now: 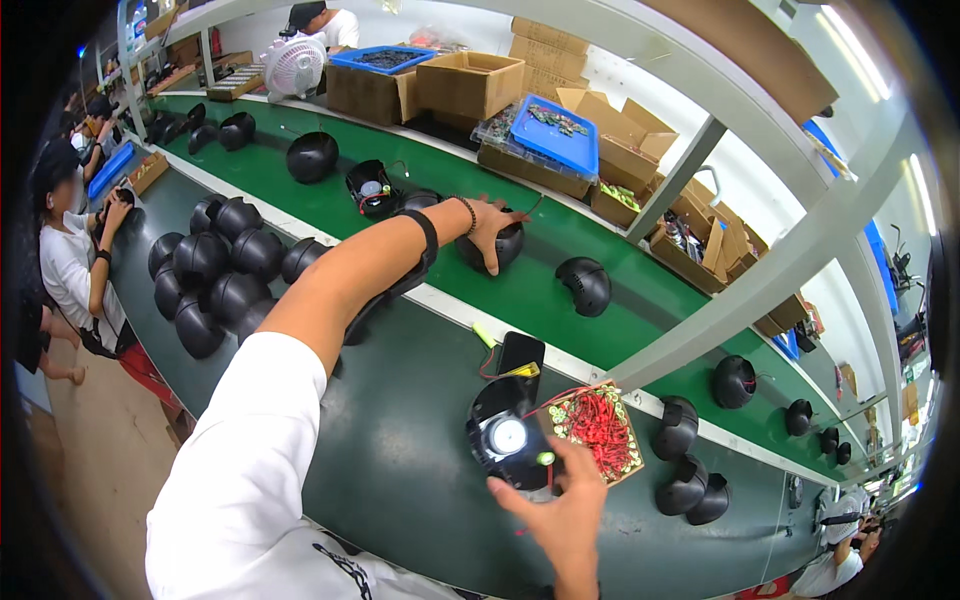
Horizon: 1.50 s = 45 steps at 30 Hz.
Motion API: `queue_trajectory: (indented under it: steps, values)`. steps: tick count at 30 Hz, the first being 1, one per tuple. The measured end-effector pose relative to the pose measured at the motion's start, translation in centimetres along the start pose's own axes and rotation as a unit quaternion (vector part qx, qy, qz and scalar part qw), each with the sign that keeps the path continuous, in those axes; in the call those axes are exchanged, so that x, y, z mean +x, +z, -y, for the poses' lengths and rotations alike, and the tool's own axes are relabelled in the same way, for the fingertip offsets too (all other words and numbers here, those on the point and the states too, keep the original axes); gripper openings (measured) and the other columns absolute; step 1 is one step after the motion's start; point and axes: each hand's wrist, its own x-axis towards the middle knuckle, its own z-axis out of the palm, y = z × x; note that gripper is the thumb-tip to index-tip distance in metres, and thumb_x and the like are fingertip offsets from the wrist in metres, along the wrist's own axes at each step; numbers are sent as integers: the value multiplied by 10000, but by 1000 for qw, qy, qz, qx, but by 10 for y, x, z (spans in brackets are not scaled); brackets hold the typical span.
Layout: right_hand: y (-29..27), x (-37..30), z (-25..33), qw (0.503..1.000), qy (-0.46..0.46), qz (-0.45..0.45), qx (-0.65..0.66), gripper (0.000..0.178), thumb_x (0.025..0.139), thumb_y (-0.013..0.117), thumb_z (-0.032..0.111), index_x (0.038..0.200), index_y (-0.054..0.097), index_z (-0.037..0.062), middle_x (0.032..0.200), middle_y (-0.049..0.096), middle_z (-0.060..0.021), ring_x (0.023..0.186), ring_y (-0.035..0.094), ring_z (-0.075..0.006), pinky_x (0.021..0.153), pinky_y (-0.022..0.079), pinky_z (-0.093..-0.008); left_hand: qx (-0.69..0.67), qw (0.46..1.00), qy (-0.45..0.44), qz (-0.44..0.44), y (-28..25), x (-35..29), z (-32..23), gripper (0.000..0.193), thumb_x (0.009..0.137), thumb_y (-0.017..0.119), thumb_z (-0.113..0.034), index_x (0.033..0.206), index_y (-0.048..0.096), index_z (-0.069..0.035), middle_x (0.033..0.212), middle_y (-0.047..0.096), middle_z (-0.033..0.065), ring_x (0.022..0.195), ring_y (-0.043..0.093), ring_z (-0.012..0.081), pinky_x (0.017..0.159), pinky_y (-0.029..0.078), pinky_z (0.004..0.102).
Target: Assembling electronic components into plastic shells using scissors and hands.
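My left hand (485,228) reaches across to the green belt, its fingers wrapped over a round black shell (505,248). A thin wire sticks out beside the fingertips. On the near table, my right hand (562,500) grips the edge of an open black housing (488,412) between thumb and fingers. Inside the housing is a bright round white disc (508,434), and a small light-green cylinder (545,458) sits by my fingertips. Right beside it stands an open box (636,462) of red wires and light-green cylinders. A dark phone (522,352) lies behind the housing, next to another green cylinder (484,334) with a wire.
Black domes (225,260) are heaped left of my left arm. More shells (583,286) stand spaced along the green belt (640,340). Several dark shells (683,485) sit right of the wire box. A slanting white post (740,290) crosses the right side. Other people (75,235) work at left.
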Motion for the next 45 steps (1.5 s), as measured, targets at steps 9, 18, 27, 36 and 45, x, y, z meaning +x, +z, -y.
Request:
queue_trajectory:
  steps: [9, 18, 27, 36, 45]
  values:
    - [54, -71, -23, 997, 53, -34, 32, 819, 673, 989, 390, 1240, 643, -89, 1245, 644, -243, 1112, 669, -392, 969, 545, -460, -189, 899, 68, -390, 12, -165, -90, 861, 930, 795, -449, 1543, 397, 8, 1489, 492, 285, 1393, 458, 464, 1190, 370, 507]
    - [42, -100, 24, 954, 173, 94, 228, 688, 898, 846, 209, 1447, 546, -78, 1148, 755, -255, 898, 784, -303, 714, 625, -340, -557, 819, -85, -110, 100, -379, -231, 606, 1066, 655, -214, 1569, 383, -11, 1561, 460, 212, 1343, 585, 297, 1059, 530, 424]
    - [9, -50, 44, 982, -132, 106, 79, 634, 754, 868, 20, 1337, 621, 13, 1194, 705, -159, 1011, 703, -267, 763, 567, -349, -460, 872, 24, -168, 114, -374, -232, 662, 989, 689, -69, 1581, 394, -73, 1591, 463, 178, 1422, 511, 350, 1106, 498, 439]
    - [67, -33, 3, 945, -248, 123, -176, 995, 663, 902, 89, 1552, 460, 16, 1436, 565, -180, 1299, 548, -354, 1074, 442, -476, -316, 917, 69, -233, 101, -377, -235, 679, 932, 771, -102, 1515, 435, -9, 1485, 541, 220, 1268, 593, 414, 972, 572, 419]
    - [75, -44, 12, 964, -174, 98, -176, 942, 663, 949, 145, 1516, 552, 142, 1182, 568, -108, 1090, 549, -300, 864, 407, -428, -177, 966, -46, -184, 91, -397, -235, 174, 935, 757, -137, 1057, 684, -36, 994, 641, 105, 962, 665, 308, 801, 556, 423]
